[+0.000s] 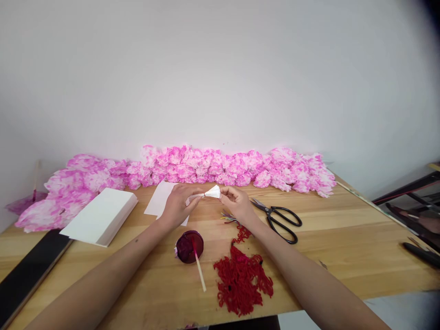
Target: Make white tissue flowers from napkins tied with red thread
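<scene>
Between my two hands is a small piece of pleated white paper (212,192), pinched narrow near its middle with a thin reddish tie and fanned out toward the right. My left hand (178,202) is closed on its narrow left part. At the fanned right end, the fingers of my right hand (237,201) pinch the edge. Loose white sheets (158,198) lie partly behind my left hand. Under my right wrist are several thin coloured wires or strands (229,218), partly hidden.
Pink-and-white paper flowers (206,165) line the wall. A thick white paper stack (99,215) lies left, near a black bar (34,275). In front are a dark red dye bowl (185,247) with a stick (200,272), red yarn (240,279) and black-handled scissors (280,220).
</scene>
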`<state>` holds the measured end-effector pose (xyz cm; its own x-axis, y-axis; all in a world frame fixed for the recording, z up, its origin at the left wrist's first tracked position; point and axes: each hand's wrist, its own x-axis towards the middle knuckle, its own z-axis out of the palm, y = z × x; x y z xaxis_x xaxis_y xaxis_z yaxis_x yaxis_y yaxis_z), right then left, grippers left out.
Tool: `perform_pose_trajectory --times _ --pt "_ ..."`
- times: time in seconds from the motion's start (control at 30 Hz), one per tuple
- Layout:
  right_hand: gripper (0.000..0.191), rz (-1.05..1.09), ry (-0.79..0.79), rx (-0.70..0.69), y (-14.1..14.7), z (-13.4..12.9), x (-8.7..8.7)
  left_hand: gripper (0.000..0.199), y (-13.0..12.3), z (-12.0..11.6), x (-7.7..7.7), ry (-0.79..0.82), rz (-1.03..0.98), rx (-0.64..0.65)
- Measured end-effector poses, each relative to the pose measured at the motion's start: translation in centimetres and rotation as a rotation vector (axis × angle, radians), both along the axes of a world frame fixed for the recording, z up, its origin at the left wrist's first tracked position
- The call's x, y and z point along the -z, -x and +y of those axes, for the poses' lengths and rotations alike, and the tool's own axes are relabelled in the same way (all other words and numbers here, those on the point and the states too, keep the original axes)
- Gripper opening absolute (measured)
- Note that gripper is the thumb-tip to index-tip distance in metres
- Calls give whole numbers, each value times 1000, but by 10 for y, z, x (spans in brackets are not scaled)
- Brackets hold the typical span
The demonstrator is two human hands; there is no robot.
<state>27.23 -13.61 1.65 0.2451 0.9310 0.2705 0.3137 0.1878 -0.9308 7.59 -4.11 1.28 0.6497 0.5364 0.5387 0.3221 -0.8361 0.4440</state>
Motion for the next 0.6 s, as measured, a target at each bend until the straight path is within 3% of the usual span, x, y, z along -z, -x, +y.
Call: perform_pose_trajectory --times 0.17,0.27,0.4,0.6 --pt "15 -99 -40 12 5 -4 -4 14 -1 -9 -17 -84 -123 6" --pt "16 -164 -63 21 10 -5 -5 13 -2 -13 -26 -156 -92 48" --pt "14 -206 -72 29 14 -6 -3 17 -5 -13 -26 -167 -1 104" --pt "14 -137 -66 -10 18 -5 -1 18 -7 -14 -24 -164 56 83"
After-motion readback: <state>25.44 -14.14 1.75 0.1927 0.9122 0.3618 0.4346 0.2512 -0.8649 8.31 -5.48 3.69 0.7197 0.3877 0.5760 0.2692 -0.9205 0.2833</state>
